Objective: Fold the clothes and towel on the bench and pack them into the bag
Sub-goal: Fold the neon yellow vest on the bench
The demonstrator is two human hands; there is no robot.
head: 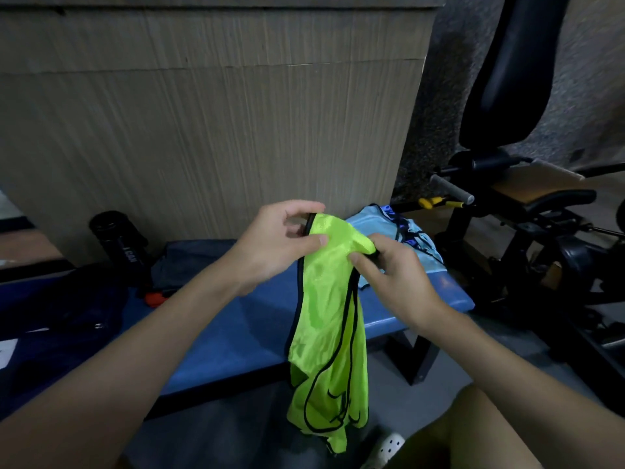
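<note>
The person stands at the near edge of the blue padded desk [250, 319], holding a neon green vest [328, 326] up above its front edge. The left hand [277, 245] pinches the black-trimmed top edge between thumb and fingers, and the right hand [399, 279] is clamped on the same top edge a little further toward the desk's right end. Both hands are closed on the cloth, near each other, so the vest hangs bunched and narrow. Its lower part drops past the front of the desk toward the floor.

Holding it by the top like this looks like a way to let the weight of the thin, slippery fabric pull it straight, and to find the shoulder seams before laying it flat. I'd judge the fold on this piece has not properly begun.

At the far right end of the desk lies a light blue garment [406, 245], crumpled and not yet folded. Toward the desk's back left lies a dark blue cloth [189, 258], and I cannot tell whether it is the towel. A black bottle [118, 242] stands behind the desk's left part. On the desk's left end sits a dark navy shape [57, 319] that I take to be the bag, though it is too dim to say whether it is open. Keeping it there puts it within reach of the left hand once a piece is folded
</note>
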